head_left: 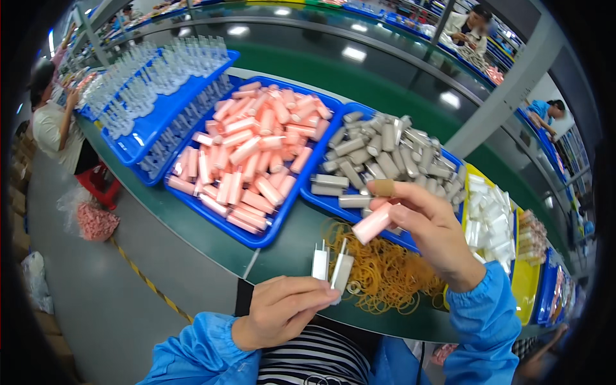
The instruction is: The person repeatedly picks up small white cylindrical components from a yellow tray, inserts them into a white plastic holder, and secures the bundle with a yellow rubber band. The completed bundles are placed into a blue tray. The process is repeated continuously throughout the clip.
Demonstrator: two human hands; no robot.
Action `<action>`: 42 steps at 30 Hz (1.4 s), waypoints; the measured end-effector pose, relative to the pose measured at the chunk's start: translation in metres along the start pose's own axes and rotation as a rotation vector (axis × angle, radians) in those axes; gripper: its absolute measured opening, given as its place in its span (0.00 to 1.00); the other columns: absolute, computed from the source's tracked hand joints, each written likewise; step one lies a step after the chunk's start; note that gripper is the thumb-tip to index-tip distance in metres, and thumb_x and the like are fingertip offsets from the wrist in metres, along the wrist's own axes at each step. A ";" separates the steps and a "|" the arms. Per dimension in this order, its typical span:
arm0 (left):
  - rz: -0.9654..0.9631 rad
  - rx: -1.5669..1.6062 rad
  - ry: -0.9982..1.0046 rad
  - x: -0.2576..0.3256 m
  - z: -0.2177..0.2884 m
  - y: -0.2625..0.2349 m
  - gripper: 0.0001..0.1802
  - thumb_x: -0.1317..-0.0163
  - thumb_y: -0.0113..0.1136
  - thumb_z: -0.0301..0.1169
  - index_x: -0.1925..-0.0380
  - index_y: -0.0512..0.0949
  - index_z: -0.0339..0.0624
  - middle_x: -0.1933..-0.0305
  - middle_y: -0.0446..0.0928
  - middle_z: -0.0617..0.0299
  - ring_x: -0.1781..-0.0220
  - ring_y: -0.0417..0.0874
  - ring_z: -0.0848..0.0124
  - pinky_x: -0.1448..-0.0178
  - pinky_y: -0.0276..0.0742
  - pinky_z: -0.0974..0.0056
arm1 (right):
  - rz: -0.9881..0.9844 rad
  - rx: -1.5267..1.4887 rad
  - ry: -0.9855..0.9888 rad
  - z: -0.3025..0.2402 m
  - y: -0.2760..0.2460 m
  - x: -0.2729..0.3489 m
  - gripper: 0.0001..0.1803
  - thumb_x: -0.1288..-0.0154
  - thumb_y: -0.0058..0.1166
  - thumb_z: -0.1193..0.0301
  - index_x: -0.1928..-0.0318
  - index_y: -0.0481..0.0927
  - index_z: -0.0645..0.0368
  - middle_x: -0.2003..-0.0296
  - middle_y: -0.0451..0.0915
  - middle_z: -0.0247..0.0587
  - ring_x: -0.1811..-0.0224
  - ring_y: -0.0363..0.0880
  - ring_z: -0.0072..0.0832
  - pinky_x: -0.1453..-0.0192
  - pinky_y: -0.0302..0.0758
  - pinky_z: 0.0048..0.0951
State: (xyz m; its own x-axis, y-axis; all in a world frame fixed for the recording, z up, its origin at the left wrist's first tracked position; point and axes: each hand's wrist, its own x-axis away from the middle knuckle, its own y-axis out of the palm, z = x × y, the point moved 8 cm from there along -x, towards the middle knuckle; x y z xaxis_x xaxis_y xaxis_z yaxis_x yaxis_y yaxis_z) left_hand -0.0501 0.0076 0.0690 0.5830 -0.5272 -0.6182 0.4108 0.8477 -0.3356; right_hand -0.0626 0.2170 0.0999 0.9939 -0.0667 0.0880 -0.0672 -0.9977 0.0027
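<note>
The right hand [439, 228] is pinched, thumb against fingers, on a pink cylinder [373, 222], which it carries tilted over the worktop [296, 226], between a heap of rubber bands [393, 273] and the grey cylinders. A tan band [384, 187] wraps one finger. The left hand [279, 311], at the worktop's near edge, has its fingertips closed on the lower end of a pale pronged piece [342, 271], prongs upward. Just beside it is a white pronged piece [320, 264]; whether that hand grips it too, I cannot tell.

The rubber bands lie loose along the near edge. Beyond them, a blue tray [321, 203] is heaped with grey cylinders [387, 154]. To its left, a larger blue tray [256, 242] is piled with pink cylinders [247, 151]. Farther left, toward the far edge, two blue trays are stacked; the upper tray [133, 154] bears clear pronged pieces [192, 61] in rows. Toward the worktop's right end, a yellow tray [475, 172] holds white pieces [491, 215].
</note>
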 end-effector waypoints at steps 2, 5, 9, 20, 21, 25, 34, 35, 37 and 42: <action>-0.088 0.096 0.005 -0.008 0.012 0.010 0.18 0.51 0.69 0.18 0.58 0.85 0.42 0.56 0.84 0.59 0.66 0.85 0.67 0.66 0.78 0.67 | 0.068 -0.155 0.025 0.020 -0.014 0.021 0.20 0.25 0.43 0.71 0.38 0.72 0.68 0.54 0.79 0.41 0.52 0.77 0.24 0.43 0.72 0.26; -0.208 0.206 0.011 -0.013 0.025 0.027 0.17 0.53 0.68 0.16 0.60 0.85 0.40 0.55 0.85 0.54 0.64 0.86 0.65 0.64 0.79 0.66 | 0.088 -0.339 0.080 0.041 -0.025 0.046 0.21 0.24 0.41 0.71 0.38 0.71 0.69 0.55 0.78 0.42 0.52 0.76 0.26 0.43 0.72 0.27; -0.252 0.267 0.039 -0.013 0.032 0.043 0.18 0.53 0.67 0.16 0.59 0.85 0.39 0.55 0.85 0.54 0.63 0.87 0.65 0.63 0.79 0.66 | 0.115 -0.375 0.059 0.046 -0.034 0.063 0.21 0.25 0.42 0.70 0.37 0.71 0.68 0.56 0.77 0.41 0.54 0.76 0.25 0.44 0.72 0.27; -0.315 0.247 0.047 -0.009 0.037 0.054 0.17 0.52 0.67 0.16 0.60 0.85 0.40 0.54 0.85 0.55 0.65 0.86 0.65 0.63 0.80 0.65 | 0.163 0.015 -0.116 0.039 -0.046 0.084 0.21 0.23 0.39 0.68 0.36 0.71 0.67 0.55 0.79 0.38 0.55 0.76 0.22 0.45 0.71 0.24; -0.325 0.241 0.057 -0.008 0.037 0.054 0.17 0.53 0.67 0.16 0.60 0.85 0.40 0.54 0.84 0.55 0.65 0.86 0.64 0.63 0.80 0.65 | 0.149 0.013 -0.126 0.039 -0.045 0.085 0.21 0.23 0.39 0.68 0.36 0.71 0.67 0.56 0.79 0.38 0.55 0.76 0.22 0.46 0.71 0.23; -0.321 0.224 0.069 -0.007 0.039 0.054 0.18 0.53 0.67 0.15 0.60 0.85 0.39 0.55 0.84 0.55 0.65 0.86 0.64 0.64 0.80 0.66 | 0.165 0.020 -0.121 0.040 -0.048 0.087 0.21 0.22 0.39 0.68 0.36 0.71 0.67 0.56 0.79 0.38 0.56 0.76 0.21 0.46 0.71 0.23; -0.294 0.143 0.125 -0.005 0.036 0.057 0.18 0.53 0.67 0.17 0.59 0.85 0.39 0.55 0.84 0.56 0.67 0.85 0.65 0.65 0.80 0.65 | 0.062 0.295 -0.149 0.021 -0.022 0.095 0.20 0.24 0.41 0.71 0.37 0.72 0.66 0.57 0.80 0.41 0.56 0.77 0.28 0.46 0.71 0.27; -0.281 0.140 0.147 -0.004 0.035 0.057 0.18 0.52 0.67 0.19 0.58 0.84 0.40 0.55 0.83 0.56 0.67 0.85 0.66 0.65 0.79 0.65 | 0.036 0.360 -0.193 0.016 -0.017 0.097 0.20 0.24 0.41 0.72 0.37 0.72 0.66 0.57 0.80 0.41 0.56 0.77 0.30 0.46 0.71 0.28; -0.198 0.132 0.159 -0.005 0.034 0.054 0.20 0.51 0.68 0.20 0.55 0.82 0.40 0.54 0.82 0.56 0.66 0.85 0.65 0.64 0.81 0.64 | -0.036 0.476 -0.352 0.007 -0.003 0.101 0.20 0.26 0.43 0.74 0.37 0.72 0.66 0.58 0.81 0.42 0.55 0.76 0.35 0.46 0.70 0.34; -0.140 0.056 0.171 0.000 0.027 0.053 0.33 0.48 0.74 0.24 0.40 0.73 0.43 0.49 0.78 0.53 0.56 0.86 0.60 0.52 0.84 0.61 | -0.021 0.475 -0.402 0.012 0.004 0.106 0.20 0.27 0.45 0.76 0.37 0.73 0.64 0.58 0.82 0.40 0.56 0.77 0.34 0.48 0.70 0.35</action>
State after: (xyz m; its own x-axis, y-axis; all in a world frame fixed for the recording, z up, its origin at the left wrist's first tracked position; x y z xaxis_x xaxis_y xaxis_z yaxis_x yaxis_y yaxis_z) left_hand -0.0091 0.0510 0.0707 0.3920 -0.6178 -0.6817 0.5204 0.7599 -0.3894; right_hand 0.0434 0.2061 0.0973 0.9561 0.0475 -0.2893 -0.0926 -0.8874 -0.4516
